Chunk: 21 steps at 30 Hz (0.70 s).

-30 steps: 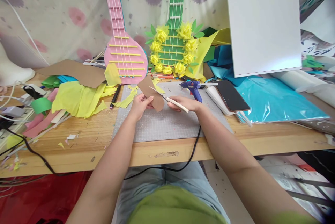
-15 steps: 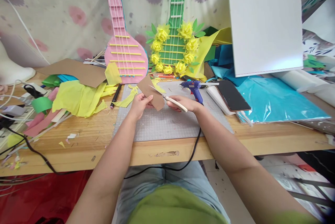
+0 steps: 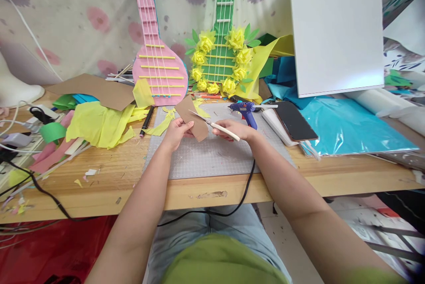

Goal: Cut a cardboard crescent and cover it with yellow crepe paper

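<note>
A small piece of brown cardboard (image 3: 191,118) is pinched in my left hand (image 3: 178,133), thumb on top, above the grey cutting mat (image 3: 212,160). My right hand (image 3: 230,130) is closed round the white handles of a pair of scissors (image 3: 227,132). The scissor blades point left and lie over the cardboard's right part. Behind the mat stand a pink paper instrument (image 3: 161,69) with strings and a green one (image 3: 219,60) ringed with yellow paper flowers.
A blue glue gun (image 3: 245,112) lies behind my right hand, beside a black phone (image 3: 295,120). Blue wrapped sheets (image 3: 355,129) are at right, yellow crepe paper (image 3: 99,122) at left. A black cable (image 3: 247,191) hangs over the table edge.
The scissors and my right hand have shifted very slightly to the right, and the cardboard has tilted a little. My left hand has hardly moved.
</note>
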### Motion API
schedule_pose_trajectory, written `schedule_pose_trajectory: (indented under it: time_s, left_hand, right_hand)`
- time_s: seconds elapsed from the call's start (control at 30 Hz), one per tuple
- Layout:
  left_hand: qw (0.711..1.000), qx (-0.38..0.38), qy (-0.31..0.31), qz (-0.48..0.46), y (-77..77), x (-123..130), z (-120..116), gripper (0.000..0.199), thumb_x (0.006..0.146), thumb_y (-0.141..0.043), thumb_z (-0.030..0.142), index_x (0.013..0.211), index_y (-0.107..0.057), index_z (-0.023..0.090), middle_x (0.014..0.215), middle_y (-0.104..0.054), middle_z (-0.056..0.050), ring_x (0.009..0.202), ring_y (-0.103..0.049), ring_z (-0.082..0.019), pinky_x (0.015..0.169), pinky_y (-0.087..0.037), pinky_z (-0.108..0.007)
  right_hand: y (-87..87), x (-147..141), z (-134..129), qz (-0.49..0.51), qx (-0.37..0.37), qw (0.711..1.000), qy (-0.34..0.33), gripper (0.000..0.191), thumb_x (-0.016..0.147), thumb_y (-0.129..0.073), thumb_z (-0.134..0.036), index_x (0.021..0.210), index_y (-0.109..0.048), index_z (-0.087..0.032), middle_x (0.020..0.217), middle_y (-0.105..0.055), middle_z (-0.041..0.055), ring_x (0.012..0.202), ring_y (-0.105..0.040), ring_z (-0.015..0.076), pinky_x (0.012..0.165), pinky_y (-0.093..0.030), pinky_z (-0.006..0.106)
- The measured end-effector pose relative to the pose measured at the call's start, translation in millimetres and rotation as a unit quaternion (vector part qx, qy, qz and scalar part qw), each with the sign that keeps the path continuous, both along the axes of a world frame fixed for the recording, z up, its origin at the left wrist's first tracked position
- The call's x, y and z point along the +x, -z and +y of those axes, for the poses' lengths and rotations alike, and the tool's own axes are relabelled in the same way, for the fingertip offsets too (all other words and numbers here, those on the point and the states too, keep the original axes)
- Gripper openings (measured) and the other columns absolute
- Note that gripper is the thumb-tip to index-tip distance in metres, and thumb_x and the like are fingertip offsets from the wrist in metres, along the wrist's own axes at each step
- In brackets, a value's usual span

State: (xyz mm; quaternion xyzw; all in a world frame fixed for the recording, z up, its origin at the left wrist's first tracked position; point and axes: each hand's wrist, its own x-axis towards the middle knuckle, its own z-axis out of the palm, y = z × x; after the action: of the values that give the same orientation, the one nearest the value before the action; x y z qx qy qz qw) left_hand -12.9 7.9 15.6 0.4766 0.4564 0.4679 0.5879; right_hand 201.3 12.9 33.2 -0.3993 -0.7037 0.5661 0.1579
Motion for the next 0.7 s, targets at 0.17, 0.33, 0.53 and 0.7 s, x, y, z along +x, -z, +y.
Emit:
schedule_pose_trajectory:
  time_s: [0.17,0.33,0.53,0.7]
  left_hand:
    - [1.0,0.001,0.001,0.0,-0.7,-0.5,-0.5,0.029,0.059,-0.07,0.032,0.08,-0.06,0.013,0.074,-0.068,-0.005,0.062,-0.063,-0.017,0.053,-0.051,-0.028]
    - [1.0,-0.001,0.009,0.006,-1.3,-1.6,-0.4,0.029,0.059,-0.07,0.033,0.079,-0.061,0.014,0.071,-0.067,-0.004,0.059,-0.062,-0.016,0.05,-0.05,-0.026]
    - [1.0,-0.002,0.002,0.012,-1.2,-2.1,-0.5,0.029,0.058,-0.07,0.032,0.078,-0.06,0.013,0.072,-0.067,-0.005,0.06,-0.062,-0.017,0.052,-0.05,-0.028]
    - [1.0,0.001,0.009,0.018,-1.0,-2.2,-0.1,0.035,0.056,-0.07,0.036,0.079,-0.059,0.013,0.073,-0.067,-0.006,0.063,-0.062,-0.018,0.053,-0.05,-0.028]
  right_hand:
    - [-2.1,0.2,-0.3,-0.007,-0.009,1.0,0.001,0.045,0.068,-0.061,-0.057,0.067,-0.039,-0.018,0.048,-0.034,-0.0089,0.039,-0.03,0.003,0.036,-0.022,0.018]
    - [-3.0,1.8,-0.1,-0.014,-0.024,1.0,0.002,0.044,0.069,-0.06,-0.057,0.068,-0.04,-0.018,0.048,-0.034,-0.0091,0.038,-0.03,0.0025,0.035,-0.021,0.017]
    - [-2.6,2.1,-0.1,-0.006,-0.052,0.999,0.001,0.044,0.07,-0.059,-0.058,0.069,-0.039,-0.018,0.046,-0.032,-0.0099,0.036,-0.027,0.002,0.034,-0.019,0.017]
    - [-2.4,2.6,0.8,-0.009,-0.054,0.998,-0.001,0.045,0.068,-0.06,-0.058,0.066,-0.039,-0.018,0.045,-0.031,-0.0101,0.035,-0.028,0.0021,0.033,-0.02,0.017]
